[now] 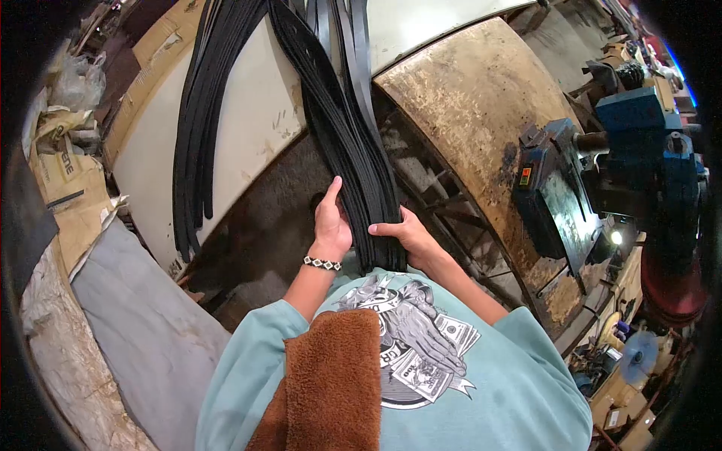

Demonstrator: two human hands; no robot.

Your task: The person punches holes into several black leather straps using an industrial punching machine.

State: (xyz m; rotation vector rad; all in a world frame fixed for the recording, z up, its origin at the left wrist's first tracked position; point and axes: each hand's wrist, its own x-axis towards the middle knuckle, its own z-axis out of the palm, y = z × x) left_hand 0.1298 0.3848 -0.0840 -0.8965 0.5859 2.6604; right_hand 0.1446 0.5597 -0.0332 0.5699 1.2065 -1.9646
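A thick bundle of long black rubber strips runs from the top of the view down to my chest. My left hand grips the bundle's left edge, thumb up along the strips. On the right edge, my right hand holds the same bundle, fingers curled across its lower end. A beaded bracelet sits on my left wrist. A second set of black strips hangs over a cream-coloured panel to the left, apart from my hands.
A rusty brown metal surface lies to the right, with a blue machine beyond it. Cardboard and grey cloth pile up at the left. A brown towel hangs over my shoulder.
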